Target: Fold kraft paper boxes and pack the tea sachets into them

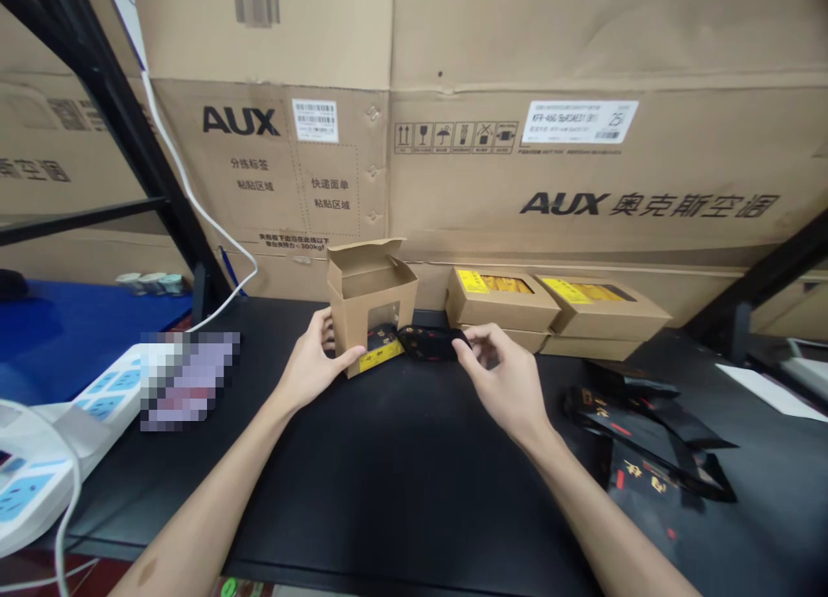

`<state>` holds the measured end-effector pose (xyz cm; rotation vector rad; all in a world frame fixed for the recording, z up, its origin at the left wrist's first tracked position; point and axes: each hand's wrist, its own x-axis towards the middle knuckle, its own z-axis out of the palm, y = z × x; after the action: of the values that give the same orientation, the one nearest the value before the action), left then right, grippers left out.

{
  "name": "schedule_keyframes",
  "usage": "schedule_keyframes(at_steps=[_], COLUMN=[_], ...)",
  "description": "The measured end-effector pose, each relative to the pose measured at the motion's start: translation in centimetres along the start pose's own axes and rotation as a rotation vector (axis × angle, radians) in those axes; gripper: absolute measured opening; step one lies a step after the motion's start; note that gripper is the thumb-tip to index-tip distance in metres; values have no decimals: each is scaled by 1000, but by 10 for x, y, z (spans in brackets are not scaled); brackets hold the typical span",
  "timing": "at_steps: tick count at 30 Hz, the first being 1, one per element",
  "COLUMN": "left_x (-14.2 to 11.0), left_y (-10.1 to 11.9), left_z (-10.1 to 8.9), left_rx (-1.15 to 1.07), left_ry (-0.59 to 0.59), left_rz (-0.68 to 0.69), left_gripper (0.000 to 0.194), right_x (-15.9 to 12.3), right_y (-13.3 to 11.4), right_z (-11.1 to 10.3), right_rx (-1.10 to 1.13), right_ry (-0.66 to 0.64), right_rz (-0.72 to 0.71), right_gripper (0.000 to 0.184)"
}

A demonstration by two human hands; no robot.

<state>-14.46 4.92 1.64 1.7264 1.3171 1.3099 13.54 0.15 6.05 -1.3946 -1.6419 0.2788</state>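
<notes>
My left hand point(323, 360) grips the lower left side of a small brown cardboard box point(353, 312), thumb across its front. The box stands upright with its top flap raised, and a yellow label runs along its bottom. Through the front window something dark shows inside. My right hand point(498, 364) pinches the right end of a black packet point(432, 343) with small red and gold print. The packet's left end is at the box's lower right side; whether they touch I cannot tell. More black packets point(647, 433) lie in a loose pile right of my right forearm.
Closed brown boxes point(501, 308) with yellow labels stand stacked at the back right. White power strips point(116, 399) and a cable lie at the left, beside a pixelated patch. Large AUX cartons point(453, 183) form the back wall. Black metal struts point(129, 140) slant at both sides.
</notes>
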Motion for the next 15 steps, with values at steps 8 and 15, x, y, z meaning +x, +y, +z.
schedule_keyframes(at_steps=[8,15], left_x=[-1,-2], left_y=[-2,-2], left_z=[2,2], left_rx=[27,30], left_ry=[-8,-16], left_rz=[-9,-13], left_gripper=[75,75], right_x=[-10,-14], right_y=[18,35], right_z=[10,15], right_rx=[-43,-100], right_ry=[-53,-70], right_rz=[17,-144], right_gripper=[19,21])
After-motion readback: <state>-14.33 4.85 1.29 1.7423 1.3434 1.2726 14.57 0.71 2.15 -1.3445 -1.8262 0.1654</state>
